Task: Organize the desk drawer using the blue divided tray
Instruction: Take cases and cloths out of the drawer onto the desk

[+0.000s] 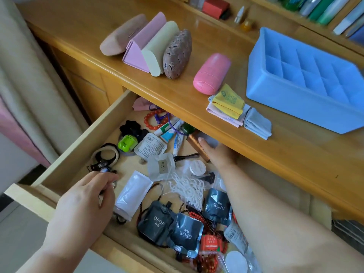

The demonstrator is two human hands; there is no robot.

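The blue divided tray [295, 99] stands on the desktop at 2 o'clock with all visible compartments bare, while the drawer [65, 166] is full of loose sachets, tubes and beads, so I judge the sorting has hardly begun. The left hand [86, 196] pinches a small dark trinket [104, 169] at 9 o'clock. The right hand [218, 154] reaches under the desk edge, its fingers hidden; its grip I cannot tell.

The blue divided tray [307, 79] is cut off by the right edge. The drawer's [65, 164] back part is hidden under the counter [137, 75], where the right hand's [218, 152] fingertips are concealed. What the left hand [86, 196] pinches cannot be made out.
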